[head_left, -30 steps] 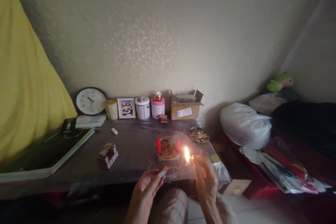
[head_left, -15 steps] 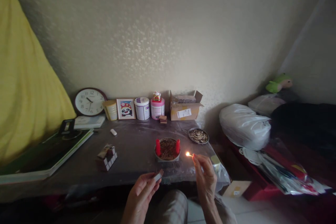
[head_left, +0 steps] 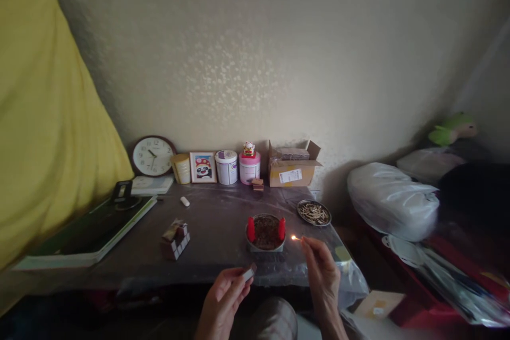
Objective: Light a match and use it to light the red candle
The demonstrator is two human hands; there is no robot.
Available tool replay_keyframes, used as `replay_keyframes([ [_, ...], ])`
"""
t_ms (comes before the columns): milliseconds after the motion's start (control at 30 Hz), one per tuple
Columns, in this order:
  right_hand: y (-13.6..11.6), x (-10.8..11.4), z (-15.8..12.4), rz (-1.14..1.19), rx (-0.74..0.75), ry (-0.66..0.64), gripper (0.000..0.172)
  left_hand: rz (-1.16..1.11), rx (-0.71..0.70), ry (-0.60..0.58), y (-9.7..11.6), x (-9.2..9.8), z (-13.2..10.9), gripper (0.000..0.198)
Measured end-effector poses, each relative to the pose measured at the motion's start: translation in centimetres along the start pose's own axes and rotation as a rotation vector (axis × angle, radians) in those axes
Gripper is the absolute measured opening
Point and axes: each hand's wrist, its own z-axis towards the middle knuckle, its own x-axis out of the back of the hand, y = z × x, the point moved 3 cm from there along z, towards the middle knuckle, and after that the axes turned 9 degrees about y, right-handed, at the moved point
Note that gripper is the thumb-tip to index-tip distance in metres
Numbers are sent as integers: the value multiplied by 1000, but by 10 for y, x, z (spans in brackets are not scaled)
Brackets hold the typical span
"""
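In my right hand (head_left: 323, 271), pinched between thumb and fingertips, is a burning match (head_left: 297, 238) with its flame pointing left. My left hand (head_left: 225, 297) grips a small matchbox (head_left: 249, 273) at the table's front edge. Beyond and between the hands stands a round bowl (head_left: 266, 248) filled with brown, grainy material. Two red candles (head_left: 251, 229) stand upright in it, one at each side. The flame is a little right of the right-hand candle (head_left: 282, 229), apart from it; I see no flame on either candle. Behind my right hand lies a round dish of matchsticks (head_left: 314, 213).
Stacked small boxes (head_left: 176, 240) sit on the table's left part, near a white object (head_left: 185, 201). Along the wall stand a clock (head_left: 153, 156), a framed panda picture (head_left: 203, 167), tins (head_left: 227, 168) and an open carton (head_left: 294, 170). White bags (head_left: 392, 199) are at right.
The view has shifted slightly, so the table things appear farther right. The match still burns in my right hand, its flame smaller and nearer the right candle. My left hand keeps the matchbox.
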Motion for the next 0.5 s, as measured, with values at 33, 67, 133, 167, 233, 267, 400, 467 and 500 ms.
replay_keyframes([
  [33, 2, -1, 1, 6, -42, -3, 25, -7, 1, 6, 0, 0, 1, 32],
  [67, 5, -3, 1, 11, -84, -5, 27, -13, 3, 12, 0, 0, 2, 32],
  [133, 8, -5, 3, 20, -147, -12, 30, -20, 4, 27, 1, 1, 3, 33],
  [167, 9, -6, 4, 23, -165, -11, 31, -18, 5, 36, 1, 0, 3, 33],
  [233, 8, -8, 7, 34, -185, -3, 33, -5, 2, 46, 3, 0, 3, 34],
  [267, 7, -9, 8, 41, -193, 6, 33, 1, 2, 50, 3, 0, 3, 35],
  [400, 4, -12, 12, 74, -230, 12, 31, 5, 6, 67, 3, 2, 4, 34],
  [467, 4, -15, 14, 104, -240, 1, 29, 5, 15, 77, 1, 5, 6, 35],
  [500, 4, -16, 15, 124, -243, -2, 28, 7, 20, 78, 0, 6, 7, 35],
])
